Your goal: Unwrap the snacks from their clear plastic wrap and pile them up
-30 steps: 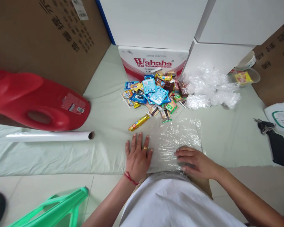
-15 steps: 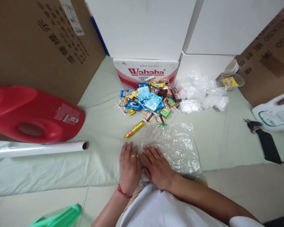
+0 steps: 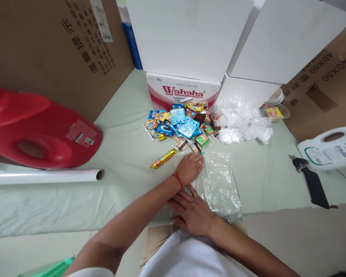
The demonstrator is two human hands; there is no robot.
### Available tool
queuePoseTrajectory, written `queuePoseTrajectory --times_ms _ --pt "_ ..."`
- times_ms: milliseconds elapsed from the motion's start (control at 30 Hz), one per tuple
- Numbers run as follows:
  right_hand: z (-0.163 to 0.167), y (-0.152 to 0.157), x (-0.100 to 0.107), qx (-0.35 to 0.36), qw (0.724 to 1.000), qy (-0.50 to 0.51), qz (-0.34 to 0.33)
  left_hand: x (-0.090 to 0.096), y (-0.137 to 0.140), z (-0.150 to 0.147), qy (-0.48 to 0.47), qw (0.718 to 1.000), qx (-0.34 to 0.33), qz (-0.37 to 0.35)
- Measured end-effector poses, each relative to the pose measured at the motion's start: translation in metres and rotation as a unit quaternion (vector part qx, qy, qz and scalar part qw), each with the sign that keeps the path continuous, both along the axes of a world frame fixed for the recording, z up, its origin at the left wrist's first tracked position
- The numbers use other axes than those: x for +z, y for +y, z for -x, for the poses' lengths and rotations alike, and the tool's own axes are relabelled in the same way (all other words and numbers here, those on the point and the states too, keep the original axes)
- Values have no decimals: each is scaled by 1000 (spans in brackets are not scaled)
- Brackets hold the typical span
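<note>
A clear plastic bag [image 3: 222, 188], crinkled and lying flat, is spread on the cloth in front of me. My left hand [image 3: 190, 168], with a red cord at its wrist, reaches across to the bag's far part, fingers curled down against the film; their tips are partly hidden. Flat on the bag's near left part rests my right hand [image 3: 194, 211], its fingers stretched out under my left wrist. Just left of my left hand lies a yellow snack bar [image 3: 163, 159]. Beyond it is a heap of small wrapped snacks [image 3: 187, 125].
A Wahaha carton [image 3: 184, 90] and white boxes stand behind the heap. Crumpled clear bags [image 3: 242, 121] lie right of it. A red jug [image 3: 46, 132] and a white roll [image 3: 46, 176] are at left; a white jug [image 3: 331, 148] and black-handled tool [image 3: 315, 186] at right.
My left hand has moved forward and right over the bag, crossing above the right hand, and its fingers have curled. My right hand stays flat near the same spot. The view has shifted slightly.
</note>
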State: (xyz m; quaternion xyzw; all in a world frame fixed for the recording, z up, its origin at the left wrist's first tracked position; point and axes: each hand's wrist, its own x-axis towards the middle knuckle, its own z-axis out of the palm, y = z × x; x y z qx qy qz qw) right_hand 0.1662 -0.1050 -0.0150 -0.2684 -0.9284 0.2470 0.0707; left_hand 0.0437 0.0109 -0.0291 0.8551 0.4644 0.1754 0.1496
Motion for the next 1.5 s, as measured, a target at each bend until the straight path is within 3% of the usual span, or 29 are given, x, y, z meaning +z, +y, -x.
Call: queuePoseTrajectory --times_ms 133,267,333,400,500,567,767,833,967,1067,1167,1300,1400,1500 --pt "-24 -11 6 27 997 7 73 -8 -2 5 12 999 -16 -33" --pt "-54 -18 24 27 973 87 214 -10 -6 5 20 999 -10 -30" --pt "-68 -6 42 -19 946 137 292 -11 -5 4 24 999 -14 -29" --pt "-76 20 60 -107 927 155 323 -12 -5 3 23 999 -15 -30" --pt "-75 77 79 -253 929 155 221 -12 -4 3 7 999 -9 -39" --pt "-63 118 81 -299 932 160 127 -11 -5 3 -7 999 2 -48" --pt "3 212 66 -285 947 59 -134 -2 -7 6 -38 996 79 -23" --pt "23 229 63 -272 945 -5 -183 1 -6 7 -34 996 82 -8" --pt "38 246 61 -237 944 -125 -191 2 -5 8 -32 997 75 -10" --pt "26 251 59 -305 921 -157 -185 0 -5 8 -37 997 68 -18" --pt "5 259 58 -393 902 -130 -125 -2 -5 9 -41 997 66 -17" --pt "-10 265 62 -451 889 4 -77 -1 -4 10 -44 997 67 -13" --pt "-2 259 66 -360 921 95 -113 0 -4 11 -43 997 68 -14" --pt "5 256 64 -235 959 105 -121 -1 -4 10 -41 996 71 -18"
